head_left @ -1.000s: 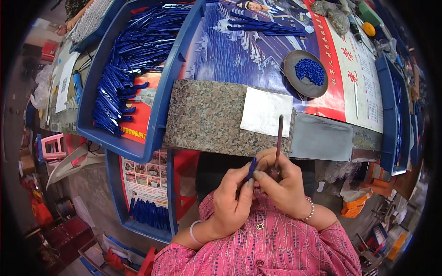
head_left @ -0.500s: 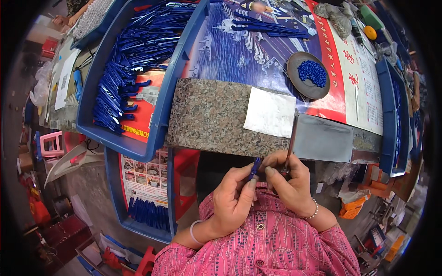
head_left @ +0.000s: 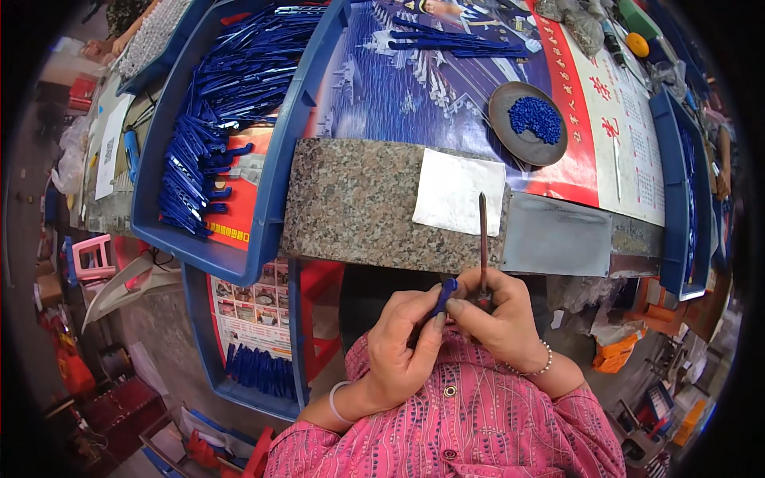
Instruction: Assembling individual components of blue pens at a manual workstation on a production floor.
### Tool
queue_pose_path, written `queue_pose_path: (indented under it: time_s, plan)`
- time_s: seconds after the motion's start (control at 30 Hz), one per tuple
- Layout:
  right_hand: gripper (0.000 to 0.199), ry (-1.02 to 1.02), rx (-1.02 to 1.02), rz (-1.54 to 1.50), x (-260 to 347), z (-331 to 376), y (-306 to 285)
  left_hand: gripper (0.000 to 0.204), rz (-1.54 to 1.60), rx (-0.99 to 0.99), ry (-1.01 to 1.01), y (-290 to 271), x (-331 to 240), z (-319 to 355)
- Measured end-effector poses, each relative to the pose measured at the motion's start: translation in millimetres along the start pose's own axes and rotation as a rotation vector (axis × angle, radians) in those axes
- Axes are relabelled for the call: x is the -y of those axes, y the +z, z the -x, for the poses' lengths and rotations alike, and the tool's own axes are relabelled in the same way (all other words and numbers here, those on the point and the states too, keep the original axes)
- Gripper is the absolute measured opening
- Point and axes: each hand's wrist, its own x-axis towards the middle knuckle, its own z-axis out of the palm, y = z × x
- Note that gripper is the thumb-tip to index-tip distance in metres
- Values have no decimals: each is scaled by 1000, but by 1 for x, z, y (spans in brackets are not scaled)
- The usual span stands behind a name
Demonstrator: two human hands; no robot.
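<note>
Blue pen part (head_left: 444,296) sits pinched between thumb & fingertips of left hand (head_left: 402,350), just below the near edge of the granite slab (head_left: 355,203), over the person's lap. Only its upper end shows past the fingers; the rest is hidden in the grip, so exact shape can't be told. Right hand (head_left: 498,319) is closed around the bottom of a thin brown rod (head_left: 483,239), which stands nearly upright and crosses up over the slab's near edge, beside the white paper sheet (head_left: 458,191) lying on the slab. Right forefinger tip touches the blue part, so both hands meet at one spot. Judging by that, the piece is kept close to the body, w/ the slab edge right in front, prob. for steady fine work.

Relative to the slab: big blue tray (head_left: 275,191) of finished-looking blue pen pieces sits to its left, within easy reach of the left hand. Dark round dish (head_left: 510,131) of small blue bits lies beyond the slab to the right. A second blue tray (head_left: 239,374) w/ more blue parts is lower left, below the slab level.
</note>
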Motion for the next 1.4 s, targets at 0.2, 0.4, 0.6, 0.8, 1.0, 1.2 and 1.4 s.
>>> queue_pose_path:
  time_s: [0.2, 0.4, 0.6, 0.8, 1.0, 1.2, 1.4]
  plan:
    - [13, 272, 61, -386, 2, -1, -2, 34, -23, 25, 44, 0, 1, 0]
    - [10, 86, 7, -223, -4, 4, 2, 35, -51, 25, 54, 0, -1, -1]
    - [10, 187, 20, -379, 1, 4, 1, 34, -14, -8, 48, 2, -2, 2]
    - [12, 336, 101, -519, 6, 4, -4, 35, -141, -48, 88, 2, -8, 0]
    - [13, 356, 112, -532, 4, 4, -4, 36, -185, -38, 130, 1, -8, -1]
    - [12, -372, 16, 344, -4, 1, -4, 35, -195, -43, 114, 2, -8, -2]
    - [13, -580, -72, 404, -7, -5, -2, 30, 76, -70, -41, 5, -1, 2]
